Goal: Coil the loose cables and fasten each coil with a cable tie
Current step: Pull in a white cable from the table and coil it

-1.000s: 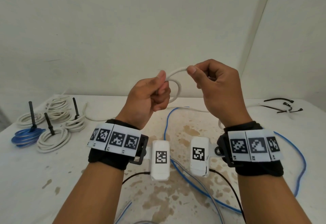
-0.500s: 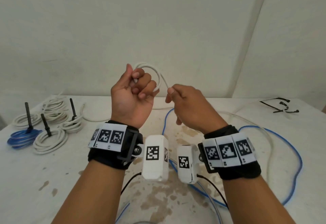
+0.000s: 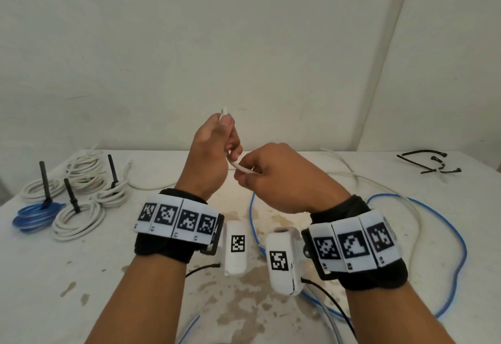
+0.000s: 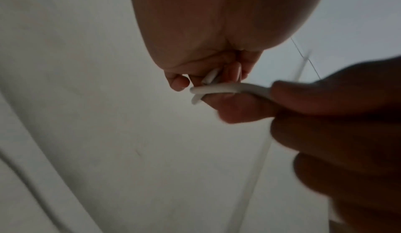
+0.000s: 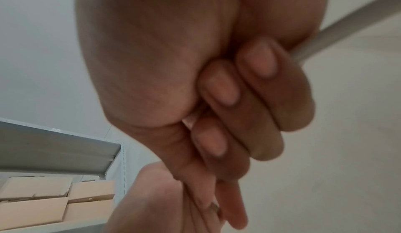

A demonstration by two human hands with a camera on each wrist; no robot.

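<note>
**Both hands hold a white cable above the table**

I see two bare forearms reaching forward over a stained white table (image 3: 81, 276). Each wrist wears a black band with black-and-white square markers and a small white camera.

My left hand (image 3: 210, 159) is raised above the table, fingers curled around a white cable (image 3: 240, 167). A short end of it pokes up past the top of the fist. The left wrist view shows the cable (image 4: 228, 89) doubled over between the fingertips.

My right hand (image 3: 282, 181) sits just beside the left, slightly lower. Its thumb and fingers pinch the same cable where it leaves the left hand. In the right wrist view the fingers (image 5: 249, 99) are folded tight into the palm, and the cable (image 5: 347, 36) runs out past the hand.

The rest of the white cable trails loose across the table to the right, beside a loose blue cable (image 3: 458, 238).

At the far left lie several finished coils: white ones (image 3: 78, 221) and one blue (image 3: 35, 215), each with a black tie standing upright. A few spare black ties (image 3: 428, 163) lie at the far right edge.
</note>
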